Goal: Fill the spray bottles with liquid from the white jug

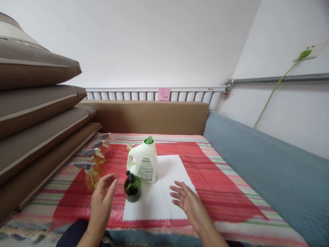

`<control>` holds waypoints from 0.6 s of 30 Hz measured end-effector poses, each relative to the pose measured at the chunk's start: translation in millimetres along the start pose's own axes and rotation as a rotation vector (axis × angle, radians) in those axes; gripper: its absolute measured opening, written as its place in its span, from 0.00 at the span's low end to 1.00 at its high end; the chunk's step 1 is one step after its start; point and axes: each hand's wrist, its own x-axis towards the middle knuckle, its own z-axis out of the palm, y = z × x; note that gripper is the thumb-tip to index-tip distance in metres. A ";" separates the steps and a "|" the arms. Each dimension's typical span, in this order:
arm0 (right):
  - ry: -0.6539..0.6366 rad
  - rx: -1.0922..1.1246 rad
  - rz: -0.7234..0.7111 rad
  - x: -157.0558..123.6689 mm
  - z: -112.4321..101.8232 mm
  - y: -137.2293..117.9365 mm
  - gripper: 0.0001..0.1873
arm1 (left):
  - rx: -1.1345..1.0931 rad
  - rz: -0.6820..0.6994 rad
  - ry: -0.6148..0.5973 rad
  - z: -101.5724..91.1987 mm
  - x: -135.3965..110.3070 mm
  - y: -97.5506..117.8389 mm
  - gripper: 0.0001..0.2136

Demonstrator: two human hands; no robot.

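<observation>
Green bottle (pixel 133 192), one: upright, just right of left hand (pixel 102 198) (spread, thumb raised); right hand (pixel 189 204) spread, well apart.

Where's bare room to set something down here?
Bare: the white cloth between the green bottle and right hand; the red sheet beyond that hand, toward the blue cushion. Crowded: leftward, around the spray bottles, left hand, green bottle and white jug.

I see a surface (pixel 236 176) covered in striped cloth (pixel 259 230); a red sheet (pixel 218 199) lies over it, carrying spray bottles (pixel 89 179) at left and a white cloth (pixel 159 206) centrally.
</observation>
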 end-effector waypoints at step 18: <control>0.193 -0.634 -0.191 32.7 10.3 -44.2 0.41 | -0.068 -0.376 -0.418 40.7 28.5 50.6 0.34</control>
